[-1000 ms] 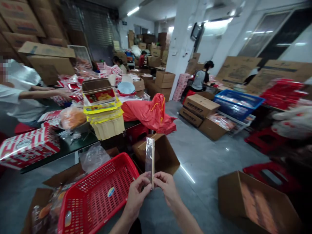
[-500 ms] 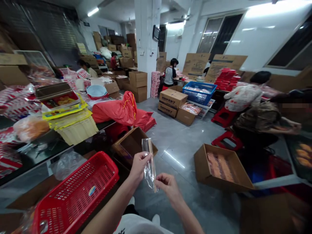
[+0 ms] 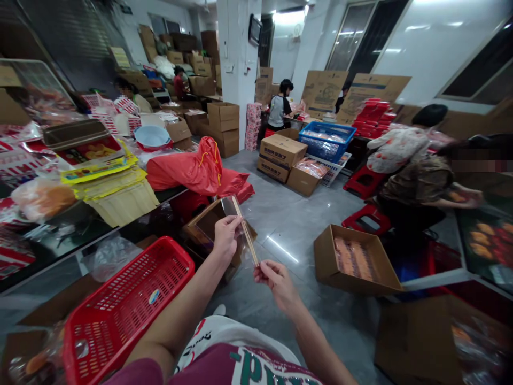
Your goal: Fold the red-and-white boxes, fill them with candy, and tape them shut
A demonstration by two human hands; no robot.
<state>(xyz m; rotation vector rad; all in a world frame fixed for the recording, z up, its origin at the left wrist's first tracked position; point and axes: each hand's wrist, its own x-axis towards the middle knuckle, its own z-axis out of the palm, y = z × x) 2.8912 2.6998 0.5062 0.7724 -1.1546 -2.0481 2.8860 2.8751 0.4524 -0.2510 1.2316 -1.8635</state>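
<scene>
A pair of thin wooden chopsticks (image 3: 245,235) in a clear plastic sleeve runs diagonally in front of me. My left hand (image 3: 226,238) holds the sleeve and the upper part of the sticks between fingers and thumb. My right hand (image 3: 276,283) pinches near their lower end. The film is hard to see against the floor, so its exact outline is unclear. Below my left forearm sits a red plastic mesh basket (image 3: 132,299). An open cardboard box (image 3: 208,224) stands just behind my left hand.
A long table on the left carries red-and-white packaging, yellow stacks and a red bag (image 3: 184,168). A box of orange packs (image 3: 352,262) sits on the floor at right. Seated co-workers (image 3: 417,182) and red stools are beyond it. Stacked cartons fill the back.
The chopsticks have tilted, their top now leaning left, and the sleeve has slid down them. My hands have moved closer to my body, and the view has turned slightly.
</scene>
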